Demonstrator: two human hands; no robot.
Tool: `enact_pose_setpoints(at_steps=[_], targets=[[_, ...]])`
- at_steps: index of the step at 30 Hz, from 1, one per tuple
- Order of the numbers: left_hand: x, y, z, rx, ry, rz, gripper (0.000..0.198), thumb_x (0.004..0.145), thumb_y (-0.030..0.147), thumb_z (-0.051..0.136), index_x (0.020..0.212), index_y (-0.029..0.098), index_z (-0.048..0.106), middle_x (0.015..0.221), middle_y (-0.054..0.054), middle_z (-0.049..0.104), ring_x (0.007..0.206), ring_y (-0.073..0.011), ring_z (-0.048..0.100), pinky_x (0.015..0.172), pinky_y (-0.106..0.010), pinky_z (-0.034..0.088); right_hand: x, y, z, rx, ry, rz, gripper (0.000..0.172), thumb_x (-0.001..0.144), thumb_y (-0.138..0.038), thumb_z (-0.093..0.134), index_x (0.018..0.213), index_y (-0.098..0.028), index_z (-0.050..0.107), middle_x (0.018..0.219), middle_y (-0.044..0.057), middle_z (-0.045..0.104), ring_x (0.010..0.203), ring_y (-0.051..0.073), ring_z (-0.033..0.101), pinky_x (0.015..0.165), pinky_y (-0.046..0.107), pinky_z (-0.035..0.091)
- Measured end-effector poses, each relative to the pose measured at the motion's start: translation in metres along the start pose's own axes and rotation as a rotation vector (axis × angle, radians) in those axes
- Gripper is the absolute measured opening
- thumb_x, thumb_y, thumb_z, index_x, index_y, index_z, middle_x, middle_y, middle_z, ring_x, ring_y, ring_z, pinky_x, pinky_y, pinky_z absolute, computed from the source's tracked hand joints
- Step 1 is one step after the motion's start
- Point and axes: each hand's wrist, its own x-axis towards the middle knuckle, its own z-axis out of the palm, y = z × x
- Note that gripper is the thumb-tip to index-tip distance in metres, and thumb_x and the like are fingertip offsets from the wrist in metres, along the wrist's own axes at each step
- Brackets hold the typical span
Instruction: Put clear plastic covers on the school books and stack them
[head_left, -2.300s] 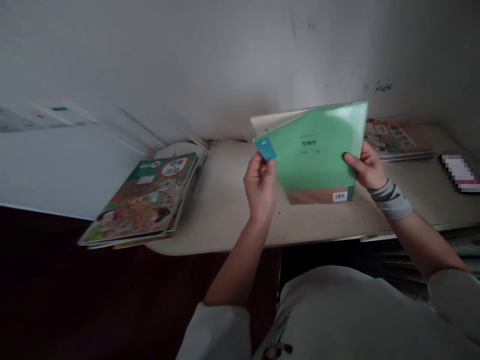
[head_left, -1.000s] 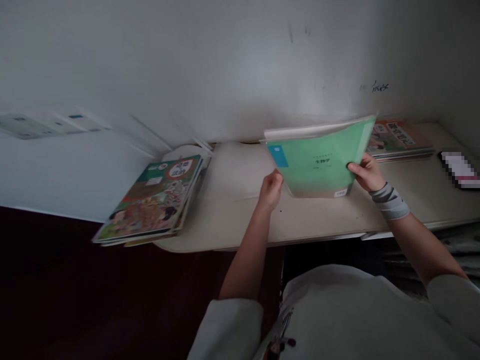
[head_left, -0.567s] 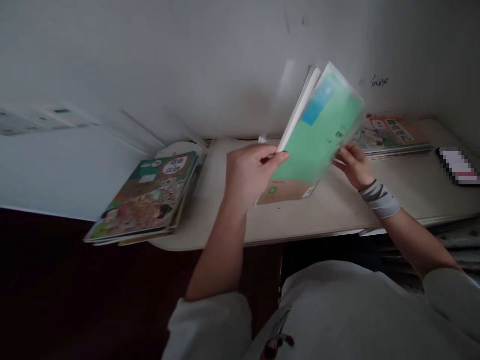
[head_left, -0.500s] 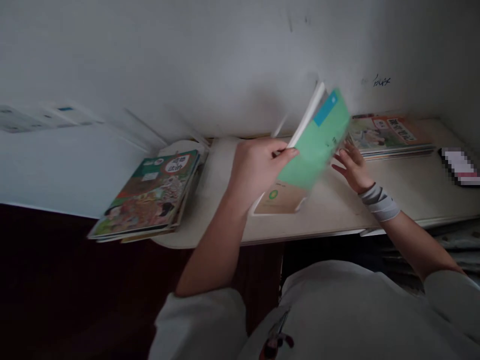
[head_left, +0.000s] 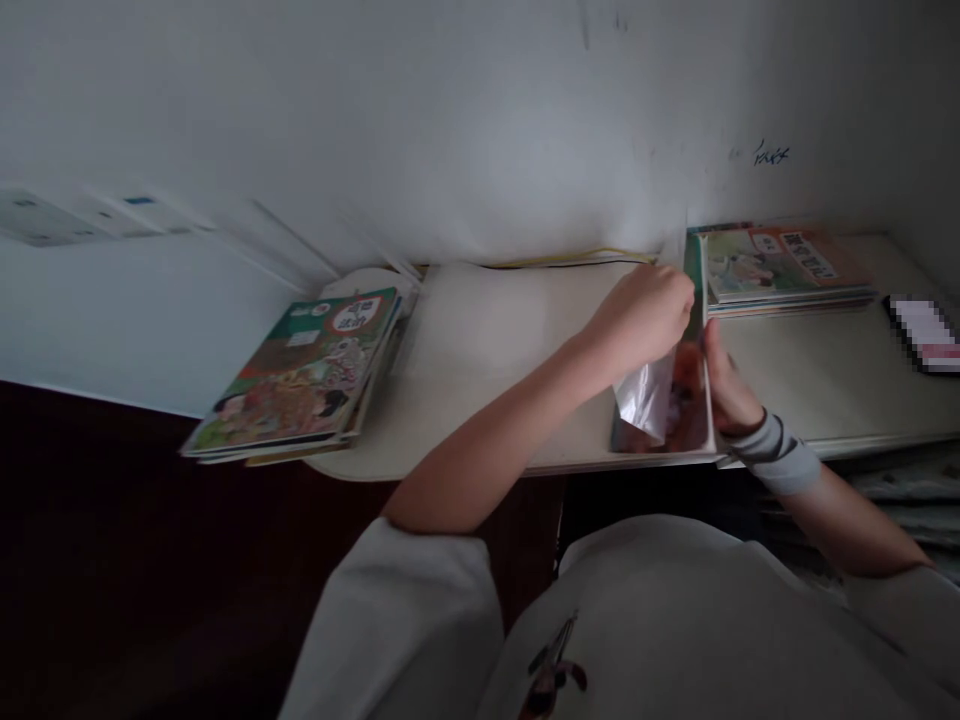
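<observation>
A thin book (head_left: 671,405) stands on edge on the pale desk (head_left: 495,340), seen almost edge-on, its glossy cover facing left. My left hand (head_left: 649,310) reaches across and its closed fingers grip the book's top edge. My right hand (head_left: 724,385) clasps the book from the right side, thumb along its spine. A grey striped wristband (head_left: 780,455) sits on my right wrist.
A stack of illustrated books (head_left: 300,375) lies at the desk's left end, overhanging the edge. Another stack (head_left: 784,268) lies at the back right against the white wall. A blurred-out object (head_left: 926,335) lies at the far right. A cable (head_left: 570,260) runs along the wall.
The green book was flipped up by my left hand and swung rightwards; it now stands upright on edge near the desk's front, held by both hands.
</observation>
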Motion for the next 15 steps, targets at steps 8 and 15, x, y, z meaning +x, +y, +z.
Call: enact_pose_setpoints(at_steps=[8,15], targets=[[-0.052,-0.075,-0.013,-0.450,0.136,-0.323,0.025,0.081,0.036,0.058,0.091,0.017,0.070,0.074,-0.003,0.068,0.049,-0.0097,0.057,0.049,-0.022,0.046,0.013,0.022,-0.087,0.124,0.020,0.304,0.031,0.060,-0.023,0.068,0.091,-0.020,0.066,0.089,0.001,0.074,0.081,0.021,0.068,0.078,0.036,0.054],[-0.154,-0.154,-0.010,0.191,0.345,-0.773,0.033,0.083,0.037,0.053,0.104,0.016,0.066,0.105,-0.013,0.068,0.097,-0.0299,0.065,0.080,-0.043,0.052,0.018,0.043,-0.089,0.083,0.052,0.224,0.032,0.059,-0.021,0.066,0.090,-0.023,0.066,0.092,-0.001,0.074,0.088,0.020,0.066,0.086,0.035,0.051]])
